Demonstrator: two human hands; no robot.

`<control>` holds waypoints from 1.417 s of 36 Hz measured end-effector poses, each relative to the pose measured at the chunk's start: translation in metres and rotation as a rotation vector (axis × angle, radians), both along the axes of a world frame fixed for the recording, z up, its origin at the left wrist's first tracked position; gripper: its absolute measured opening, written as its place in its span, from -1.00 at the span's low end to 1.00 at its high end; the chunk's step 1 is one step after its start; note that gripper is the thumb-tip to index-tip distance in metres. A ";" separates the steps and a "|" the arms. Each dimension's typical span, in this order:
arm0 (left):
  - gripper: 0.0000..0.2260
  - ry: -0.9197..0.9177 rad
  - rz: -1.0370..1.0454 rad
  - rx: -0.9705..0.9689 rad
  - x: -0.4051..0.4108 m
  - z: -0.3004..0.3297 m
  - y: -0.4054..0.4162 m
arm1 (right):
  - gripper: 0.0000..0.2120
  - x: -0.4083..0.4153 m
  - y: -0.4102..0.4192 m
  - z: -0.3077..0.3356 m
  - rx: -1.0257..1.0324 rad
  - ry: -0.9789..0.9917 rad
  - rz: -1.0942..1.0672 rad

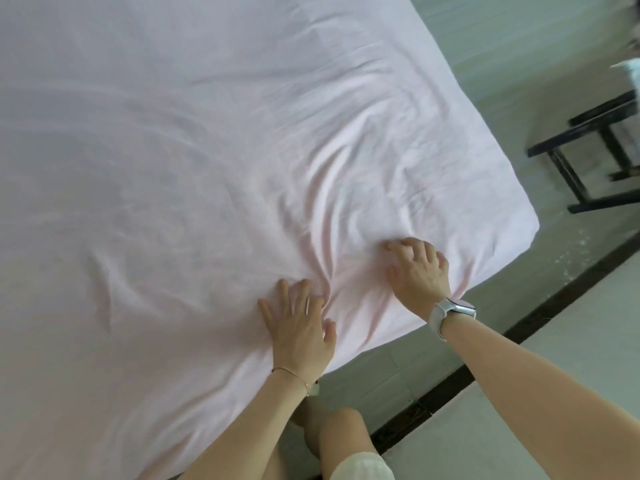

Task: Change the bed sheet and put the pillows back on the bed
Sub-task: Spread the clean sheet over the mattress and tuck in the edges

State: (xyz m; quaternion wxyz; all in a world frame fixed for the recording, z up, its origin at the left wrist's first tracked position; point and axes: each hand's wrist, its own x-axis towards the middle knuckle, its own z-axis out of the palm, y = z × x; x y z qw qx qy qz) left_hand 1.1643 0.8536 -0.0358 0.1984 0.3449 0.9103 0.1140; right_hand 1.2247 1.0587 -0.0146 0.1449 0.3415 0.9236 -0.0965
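Pale floor tiles (519, 81) with a dark strip run along the bed's far side, and a black stool (595, 143) stands at about 2 o'clock. Across nearly the whole view lies the bed (349, 372) under a pink sheet (207, 133), smooth at 10 o'clock but gathered into creases near the corner at 4 o'clock. The left hand (298, 327) lies flat on the sheet near the bed's edge at 6 o'clock, fingers (284, 296) straight and spread, holding nothing. The right hand (419, 268), at 5 o'clock, presses down with fingers bent, seemingly bunching a little cloth; a firm grip cannot be confirmed. A watch (450, 311) sits on that wrist. By the look of it the fresh sheet is on and being smoothed; the creases remain, and no pillows show, so that step looks undone.
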 end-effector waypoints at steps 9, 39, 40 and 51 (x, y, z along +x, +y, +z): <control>-0.50 -0.032 0.048 -0.089 -0.011 -0.009 0.083 | -0.45 -0.018 0.090 -0.011 0.038 -0.170 0.550; -0.68 -0.478 0.658 0.009 0.055 0.021 0.278 | -0.71 -0.025 0.250 -0.022 -0.050 0.166 1.089; -0.71 -0.558 0.740 0.047 0.044 0.022 0.276 | -0.71 -0.033 0.247 -0.024 -0.054 0.170 1.118; -0.51 -0.171 1.063 -0.325 0.021 0.014 0.270 | -0.51 -0.096 0.224 -0.027 -0.066 -0.119 1.512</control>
